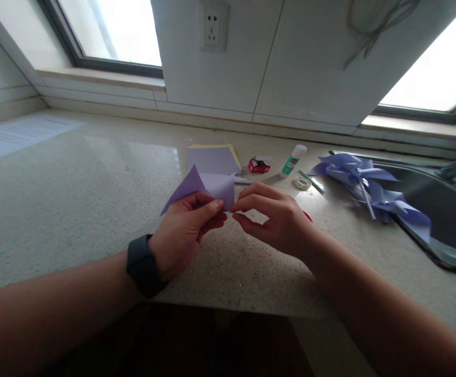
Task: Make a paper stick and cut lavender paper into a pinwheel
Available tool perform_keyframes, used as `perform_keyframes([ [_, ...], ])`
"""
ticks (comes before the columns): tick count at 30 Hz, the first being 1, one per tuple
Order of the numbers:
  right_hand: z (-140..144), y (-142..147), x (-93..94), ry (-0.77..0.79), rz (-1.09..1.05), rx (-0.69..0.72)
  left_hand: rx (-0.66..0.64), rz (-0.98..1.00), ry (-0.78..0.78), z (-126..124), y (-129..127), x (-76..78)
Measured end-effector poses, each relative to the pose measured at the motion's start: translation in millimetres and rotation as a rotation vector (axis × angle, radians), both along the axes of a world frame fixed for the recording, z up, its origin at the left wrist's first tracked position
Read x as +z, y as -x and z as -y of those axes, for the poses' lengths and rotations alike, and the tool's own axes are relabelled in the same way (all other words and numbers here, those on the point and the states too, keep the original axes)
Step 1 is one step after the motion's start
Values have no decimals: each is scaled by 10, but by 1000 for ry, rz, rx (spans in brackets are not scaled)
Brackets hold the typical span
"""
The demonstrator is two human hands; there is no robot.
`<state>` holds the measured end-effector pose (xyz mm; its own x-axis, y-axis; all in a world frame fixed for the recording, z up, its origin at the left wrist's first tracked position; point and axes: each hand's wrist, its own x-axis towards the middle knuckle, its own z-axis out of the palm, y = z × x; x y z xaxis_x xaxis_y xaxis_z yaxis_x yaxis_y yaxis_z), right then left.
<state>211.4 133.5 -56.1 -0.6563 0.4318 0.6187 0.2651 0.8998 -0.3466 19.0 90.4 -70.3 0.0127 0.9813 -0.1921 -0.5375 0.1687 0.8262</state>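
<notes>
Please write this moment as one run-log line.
left grip: pinching purple paper | right grip: at paper's edge | beyond: red box, glue stick, tape roll | right side: purple pinwheels by sink

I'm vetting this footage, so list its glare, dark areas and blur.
Head view: left window and right window blow out to white, pale glare marks the countertop, and below its front edge falls near black; also head view: purple paper outlines clearly, but print on the white sheet is unreadable.
</notes>
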Motion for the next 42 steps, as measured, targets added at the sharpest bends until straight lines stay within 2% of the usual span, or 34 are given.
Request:
perform_keyframes([
  [7, 0, 29, -3, 40, -18, -13, -39, -33, -29, -8, -4, -5],
  [13, 0, 61, -26, 139, -61, -48, -47, -60, -45, -1, 6, -18],
  [16, -8, 72, -65, 228, -107, -66, -58, -65, -47, 4, 7, -22],
  [20, -18, 84, -141, 430, -187, -103, -59, -71, -50, -7, -1, -25],
  [24, -21, 107, -170, 560, -286, -43, -57, -68, -42, -10, -2, -25],
  [39, -20, 161, -152, 687, -382, 20, -82, -88, -56, 7, 22, -17],
  [42, -17, 153, -136, 668, -386, 42, -70, -100, -39, 0, 19, -11],
])
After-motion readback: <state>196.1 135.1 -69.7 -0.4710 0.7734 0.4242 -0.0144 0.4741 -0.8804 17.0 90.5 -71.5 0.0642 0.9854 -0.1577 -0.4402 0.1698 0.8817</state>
